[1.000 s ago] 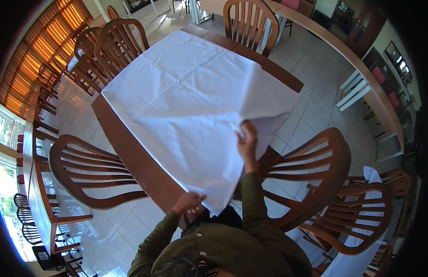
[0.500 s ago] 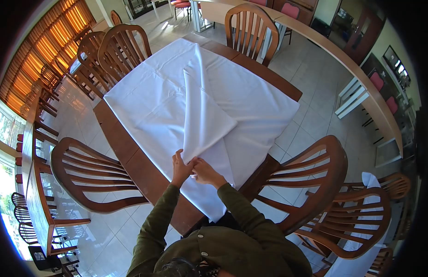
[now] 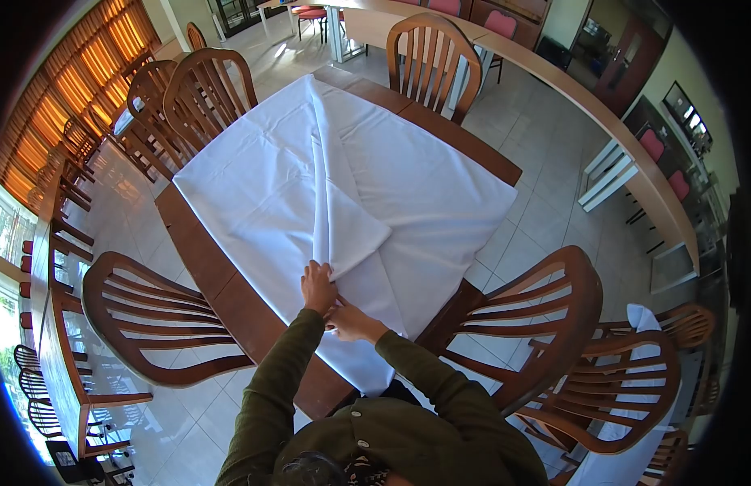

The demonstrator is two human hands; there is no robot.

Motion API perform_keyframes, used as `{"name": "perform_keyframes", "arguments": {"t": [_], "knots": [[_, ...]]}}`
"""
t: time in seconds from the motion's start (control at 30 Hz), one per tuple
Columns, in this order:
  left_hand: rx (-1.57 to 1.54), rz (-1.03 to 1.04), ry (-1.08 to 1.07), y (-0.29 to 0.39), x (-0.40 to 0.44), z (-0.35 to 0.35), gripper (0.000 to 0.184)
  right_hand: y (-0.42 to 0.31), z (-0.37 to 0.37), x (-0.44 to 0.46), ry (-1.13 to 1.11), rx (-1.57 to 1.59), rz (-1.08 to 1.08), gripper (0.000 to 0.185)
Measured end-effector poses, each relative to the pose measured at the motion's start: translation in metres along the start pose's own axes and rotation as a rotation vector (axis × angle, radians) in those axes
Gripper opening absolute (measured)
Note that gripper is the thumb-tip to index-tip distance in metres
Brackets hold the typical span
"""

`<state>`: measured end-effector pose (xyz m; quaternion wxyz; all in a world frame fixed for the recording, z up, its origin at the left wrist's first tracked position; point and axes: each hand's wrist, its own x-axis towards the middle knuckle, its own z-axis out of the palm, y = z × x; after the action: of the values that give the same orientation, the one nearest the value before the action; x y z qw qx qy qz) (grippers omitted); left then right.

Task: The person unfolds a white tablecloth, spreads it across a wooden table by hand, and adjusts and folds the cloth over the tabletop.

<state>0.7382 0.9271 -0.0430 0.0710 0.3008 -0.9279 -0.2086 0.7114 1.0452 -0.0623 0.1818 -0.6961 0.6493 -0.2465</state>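
Hands [image 3: 331, 307] on white tablecloth [image 3: 440, 178], near edge
L hand gripping a fold; R hand's grip unclear (fingers hidden), just beside L.

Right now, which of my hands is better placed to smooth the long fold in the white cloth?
Left, probably: your left hand touches the long fold; your right hand sits nearer your body.

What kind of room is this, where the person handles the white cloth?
Probably a dining or meeting hall: several wooden chairs stand around tables, a long curved counter runs behind, and orange curtains hang at one side.
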Motion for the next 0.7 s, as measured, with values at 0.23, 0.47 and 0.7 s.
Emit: {"name": "perform_keyframes", "arguments": {"t": [0.23, 0.47, 0.7], "knots": [[-1.098, -0.305, 0.664, -0.05, -0.027, -0.05, 0.019, -0.005, -0.023, 0.007, 0.039, 0.182, 0.052, 0.02], [-1.331, -0.305, 1.079, -0.069, -0.097, -0.115, 0.021, -0.039, -0.045, 0.032, -0.001, 0.436, -0.035, 0.024], [-0.719, -0.06, 1.326, -0.027, -0.164, -0.192, 0.028, -0.066, -0.07, 0.053, -0.043, 0.895, 0.005, 0.019]]}}
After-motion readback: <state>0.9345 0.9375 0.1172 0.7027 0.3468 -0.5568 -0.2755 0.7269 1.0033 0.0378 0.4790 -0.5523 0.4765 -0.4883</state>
